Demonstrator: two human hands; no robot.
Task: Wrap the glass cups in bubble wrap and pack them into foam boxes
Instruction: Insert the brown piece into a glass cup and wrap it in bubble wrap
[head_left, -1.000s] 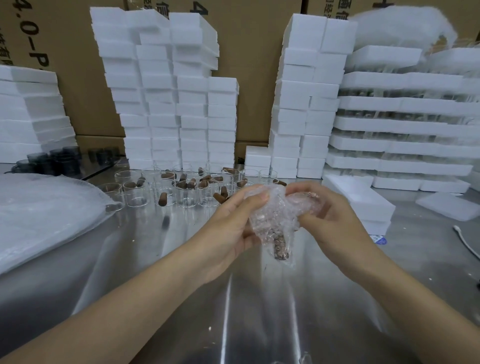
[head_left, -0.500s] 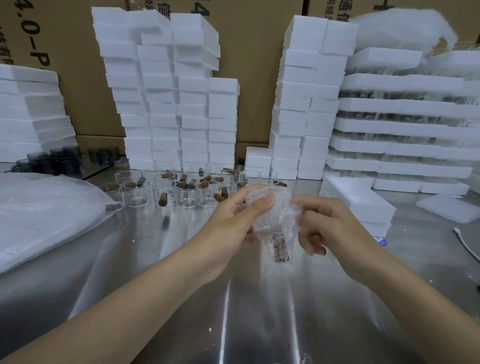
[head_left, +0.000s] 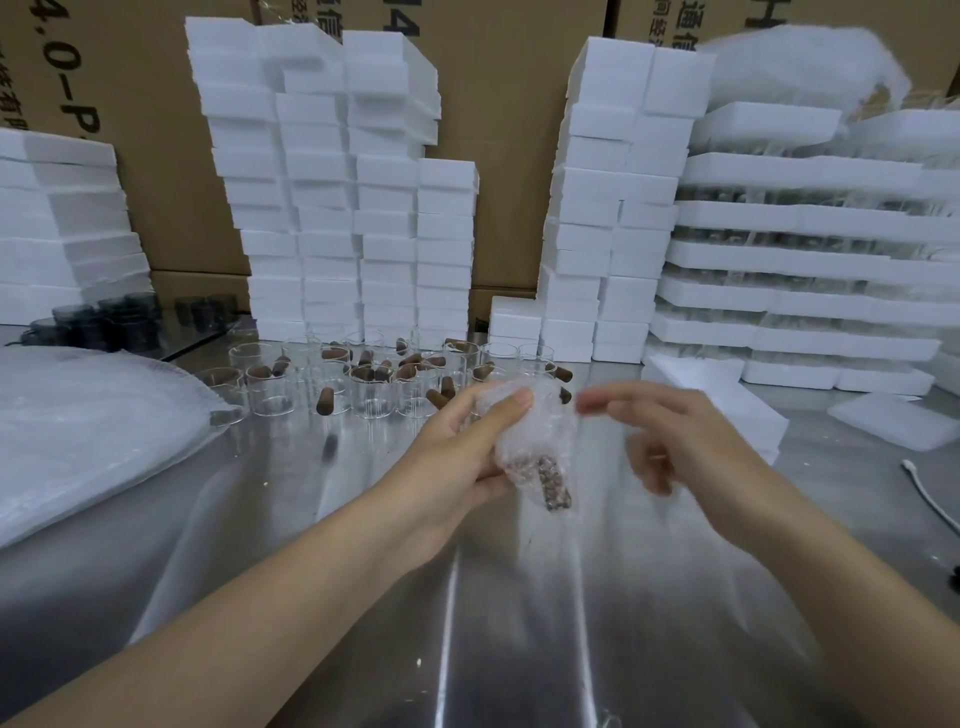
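Note:
My left hand (head_left: 467, 447) grips a bundle of bubble wrap (head_left: 535, 436) above the steel table; a brown handle (head_left: 553, 483) sticks out at its lower end, and the glass cup inside is hidden by the wrap. Just right of the bundle, my right hand (head_left: 670, 441) is blurred, with its fingers apart and nothing in them. Several bare glass cups (head_left: 374, 389) with brown handles stand at the back of the table. An open foam box (head_left: 727, 395) lies to the right of my hands.
Tall stacks of white foam boxes (head_left: 337, 197) line the back, with more (head_left: 618, 208) to the right and trays of glasses (head_left: 805, 260) beyond. A pile of bubble wrap (head_left: 78, 426) lies left. Dark cups (head_left: 104, 322) sit far left. A white cable (head_left: 930, 493) lies right.
My right hand has let go of the bundle and drawn away to the right. My left hand keeps its grip on it.

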